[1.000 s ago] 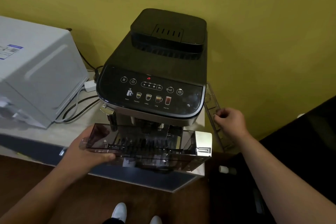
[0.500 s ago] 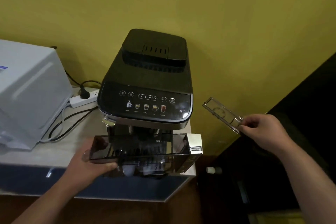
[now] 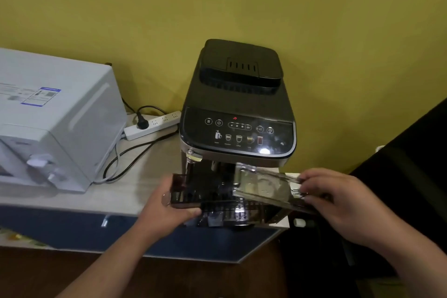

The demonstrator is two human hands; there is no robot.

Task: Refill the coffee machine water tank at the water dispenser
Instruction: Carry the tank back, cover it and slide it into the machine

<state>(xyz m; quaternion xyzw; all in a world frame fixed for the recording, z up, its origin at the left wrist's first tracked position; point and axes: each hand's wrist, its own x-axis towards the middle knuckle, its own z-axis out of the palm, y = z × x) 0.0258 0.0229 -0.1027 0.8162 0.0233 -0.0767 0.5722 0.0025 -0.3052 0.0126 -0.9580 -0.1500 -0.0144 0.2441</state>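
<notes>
Water tank [image 3: 217, 197] out of the coffee machine [image 3: 238, 109], held low in front of it over the counter [image 3: 125, 191] edge. Left hand [image 3: 169, 208] wrapped round the tank's left end, fingers curled under. Right hand [image 3: 338, 197] pinching the clear lid [image 3: 263, 187] by its right end, tilted over the tank's top. Lid-and-tank step, likely. Next: steady both, then carry to the water dispenser, not in view here.

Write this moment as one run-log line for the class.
left hand: holds water tank | right hand: holds clear lid above tank | coffee machine: on counter | stage: lid going on
</notes>
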